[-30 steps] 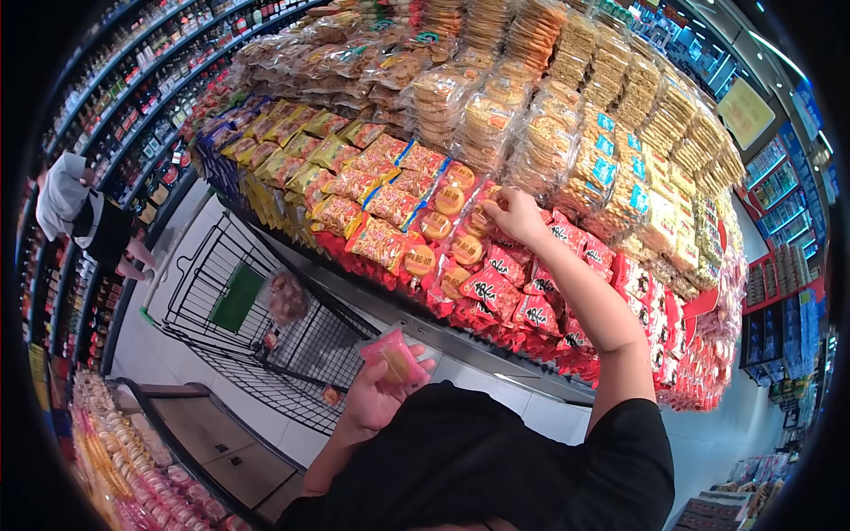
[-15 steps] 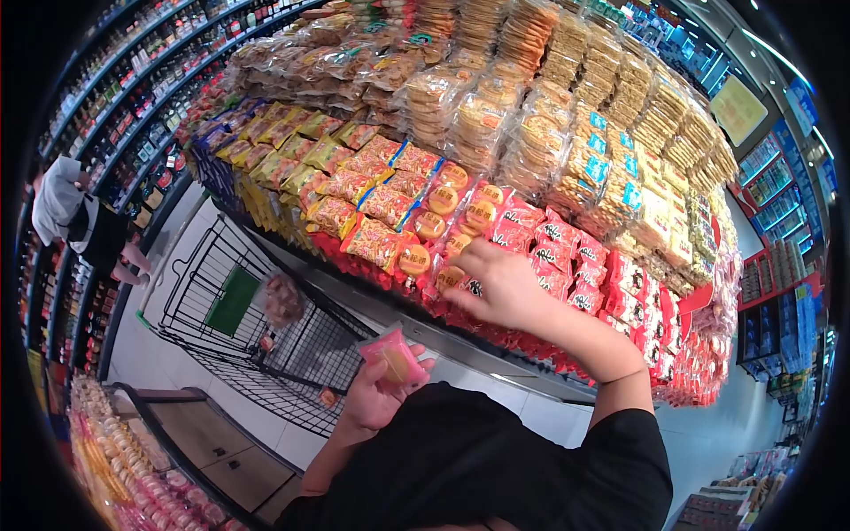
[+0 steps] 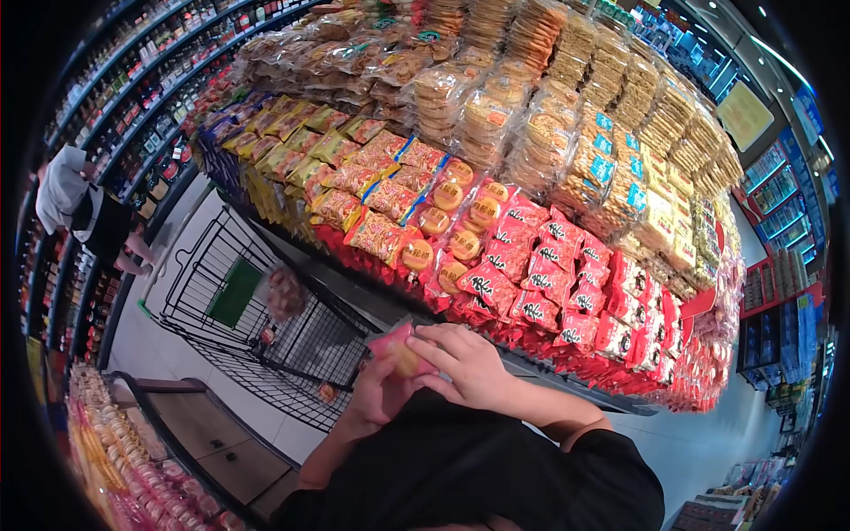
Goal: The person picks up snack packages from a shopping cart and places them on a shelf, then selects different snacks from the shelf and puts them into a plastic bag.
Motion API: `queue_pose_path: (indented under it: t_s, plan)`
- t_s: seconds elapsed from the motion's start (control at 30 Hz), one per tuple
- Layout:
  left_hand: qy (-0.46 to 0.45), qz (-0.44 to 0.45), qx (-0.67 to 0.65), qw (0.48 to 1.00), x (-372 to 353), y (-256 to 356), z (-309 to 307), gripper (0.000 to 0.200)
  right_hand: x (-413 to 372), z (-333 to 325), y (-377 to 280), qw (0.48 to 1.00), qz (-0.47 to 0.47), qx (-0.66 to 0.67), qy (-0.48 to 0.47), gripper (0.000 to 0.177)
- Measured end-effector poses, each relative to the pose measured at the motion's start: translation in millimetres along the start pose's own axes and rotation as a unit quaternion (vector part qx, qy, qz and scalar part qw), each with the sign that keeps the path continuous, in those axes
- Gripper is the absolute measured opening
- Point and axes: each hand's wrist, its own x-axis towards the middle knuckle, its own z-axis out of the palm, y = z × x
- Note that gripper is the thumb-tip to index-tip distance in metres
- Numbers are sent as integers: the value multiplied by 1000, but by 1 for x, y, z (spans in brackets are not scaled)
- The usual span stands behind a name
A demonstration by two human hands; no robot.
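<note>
In front of my body, my left hand [image 3: 375,395] is closed around a small pink-edged snack packet [image 3: 396,348] with a yellowish round inside. My right hand [image 3: 471,366] is at the same packet, its fingers bent over the packet's right side. Whether my right palm holds anything more is hidden. Just beyond my hands, the display holds red packets with round yellow labels [image 3: 450,194] beside red packets with black lettering [image 3: 507,254].
A wire shopping cart [image 3: 202,311] stands left of the display, with a bagged item [image 3: 285,295] inside. Stacked clear bags of round crackers [image 3: 487,118] rise behind. At far left, a person [image 3: 87,208] stands by bottle shelves. A low stand of packaged snacks [image 3: 133,442] is at lower left.
My right hand has come back from the red packets on the display to the packet in my left hand. The person at far left has shifted slightly.
</note>
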Motion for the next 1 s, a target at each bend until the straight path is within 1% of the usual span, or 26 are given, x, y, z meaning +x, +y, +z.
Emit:
queue_pose_path:
  t_s: [0.03, 0.1, 0.17, 0.23, 0.3, 0.33, 0.37, 0.4, 0.43, 0.5, 0.53, 0.57, 0.6, 0.63, 0.7, 0.73, 0.77, 0.8, 0.83, 0.9, 0.97, 1.0]
  plan:
    - [-10, 6, -2, 1000, 0, 0, 2, 51, -3, 4, -1, 1000, -1, 1, 0, 66]
    - [-20, 11, -3, 1000, 1, -2, 0, 49, -10, 11, -1, 998, 14, 64, 10, 63]
    - [-39, 3, 22, 999, 2, -4, -9, 48, -14, 12, -3, 996, 29, 84, 11, 64]
    - [-33, 3, 40, 999, -1, -5, -7, 47, -17, 14, -5, 993, 45, 105, 13, 66]
    - [-27, 2, 58, 998, -3, -7, -8, 46, -21, 16, -6, 988, 72, 133, 37, 68]
    - [-14, 1, 85, 996, -2, -9, -12, 45, -24, 19, -7, 988, 73, 133, 38, 68]
    - [0, 0, 112, 994, -3, -10, -14, 44, -28, 22, -8, 977, 118, 174, 45, 68]
    - [-1, 0, 113, 994, -4, -12, -12, 44, -31, 25, -8, 962, 162, 215, 51, 67]
    - [2, 3, 132, 991, -5, -15, -9, 44, -34, 28, -8, 962, 163, 215, 52, 67]
    - [3, 4, 151, 989, -6, -17, -10, 44, -39, 34, -8, 917, 227, 322, 59, 64]
    - [-10, -5, 163, 987, -5, -18, -13, 47, -41, 36, -5, 917, 228, 322, 60, 64]
    - [-24, -14, 174, 984, -5, -18, -15, 51, -43, 38, -1, 902, 229, 358, 74, 62]
    - [-23, -14, 174, 984, -5, -18, -16, 51, -45, 40, 2, 886, 228, 394, 88, 60]
    - [-26, -8, 199, 980, -5, -18, -16, 48, -46, 40, 4, 885, 230, 395, 87, 60]
    - [-25, -2, 220, 975, -5, -18, -16, 45, -47, 38, 9, 859, 258, 429, 104, 56]
    - [-15, 16, 239, 971, -4, -17, -16, 41, -45, 34, 9, 859, 261, 427, 105, 53]
    - [-3, 34, 257, 966, -2, -17, -15, 38, -44, 33, 10, 859, 263, 428, 101, 53]
    - [2, 61, 241, 969, 0, -18, -11, 32, -44, 33, 11, 869, 253, 414, 101, 52]
    - [6, 62, 237, 970, 1, -18, -14, 32, -44, 33, 12, 878, 242, 400, 101, 52]
    - [16, 134, 304, 943, 0, -20, -19, 30, -42, 32, 11, 874, 249, 408, 88, 52]
    - [46, 139, 296, 944, -3, -19, -16, 31, -40, 33, 9, 845, 251, 465, 81, 51]
    - [47, 153, 295, 942, -4, -19, -16, 29, -38, 33, 8, 847, 250, 463, 77, 51]
